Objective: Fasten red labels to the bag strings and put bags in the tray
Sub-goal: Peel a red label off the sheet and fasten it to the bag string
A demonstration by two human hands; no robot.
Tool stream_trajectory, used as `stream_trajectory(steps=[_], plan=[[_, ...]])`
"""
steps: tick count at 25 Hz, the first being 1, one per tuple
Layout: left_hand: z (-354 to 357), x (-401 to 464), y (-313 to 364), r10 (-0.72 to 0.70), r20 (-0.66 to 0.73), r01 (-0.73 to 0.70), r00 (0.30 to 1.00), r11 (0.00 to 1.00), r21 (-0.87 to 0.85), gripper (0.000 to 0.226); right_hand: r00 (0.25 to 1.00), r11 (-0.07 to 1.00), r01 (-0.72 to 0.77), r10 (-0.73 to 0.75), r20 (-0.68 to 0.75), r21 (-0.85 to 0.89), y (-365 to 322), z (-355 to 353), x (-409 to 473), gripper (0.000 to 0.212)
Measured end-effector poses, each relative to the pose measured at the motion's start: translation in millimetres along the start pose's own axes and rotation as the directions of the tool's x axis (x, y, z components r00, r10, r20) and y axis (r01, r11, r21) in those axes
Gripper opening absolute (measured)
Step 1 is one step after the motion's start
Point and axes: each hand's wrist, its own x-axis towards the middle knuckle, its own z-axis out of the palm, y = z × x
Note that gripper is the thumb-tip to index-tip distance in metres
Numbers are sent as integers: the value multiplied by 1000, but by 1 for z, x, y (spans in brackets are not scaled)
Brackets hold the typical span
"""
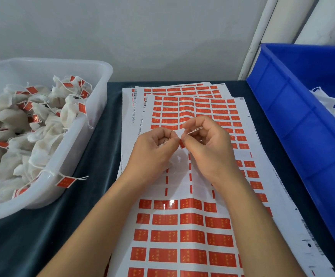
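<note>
Over the label sheets, my left hand [152,152] and my right hand [208,144] meet fingertip to fingertip and pinch a small red label [182,143] between them. A white bag string [194,130] runs through my right fingers. The white bag [174,160] itself is mostly hidden under my hands. Sheets of red labels [182,234] cover the dark table in front of me; one band of the top sheet has its labels peeled off. The translucent white tray [94,108] at the left holds several white bags with red labels on their strings.
A blue plastic bin [302,120] stands at the right with white bags [330,104] inside. One labelled string [66,181] hangs over the tray's near rim. A grey wall and a white pipe rise behind the table.
</note>
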Motion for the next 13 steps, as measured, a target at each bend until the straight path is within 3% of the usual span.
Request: stream_trajectory(steps=[13], plan=[[0,1,0,6,19,-6,1000,1000,-6,22,999,998,-40,41,-20,50,0,0,1,16]])
